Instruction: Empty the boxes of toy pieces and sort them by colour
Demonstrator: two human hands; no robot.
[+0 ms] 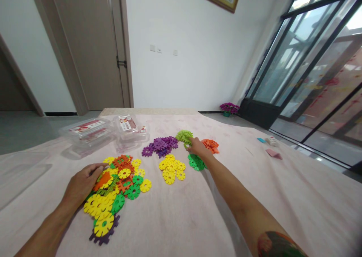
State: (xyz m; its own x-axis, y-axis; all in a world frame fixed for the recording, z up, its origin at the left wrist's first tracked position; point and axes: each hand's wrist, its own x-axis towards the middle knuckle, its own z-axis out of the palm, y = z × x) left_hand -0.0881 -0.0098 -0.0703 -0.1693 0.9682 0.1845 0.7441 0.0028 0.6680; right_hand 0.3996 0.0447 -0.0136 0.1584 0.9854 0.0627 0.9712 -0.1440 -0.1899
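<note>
My left hand rests against the left side of a mixed pile of interlocking plastic pieces. Its fingers stretch out over the edge of the pile, and I see nothing held in them. The pile has yellow and green notched discs, orange-red squares and a dark purple square at its near end. My right hand reaches to a small heap of light green pieces. Its fingers pinch a light green plastic piece at the heap's near edge; the fingertips are partly hidden.
Purple pieces, yellow discs, green discs and orange pieces lie in separate heaps. Clear plastic boxes stand at the back left of the pink-white cloth. A pink scrap and a small white box lie right.
</note>
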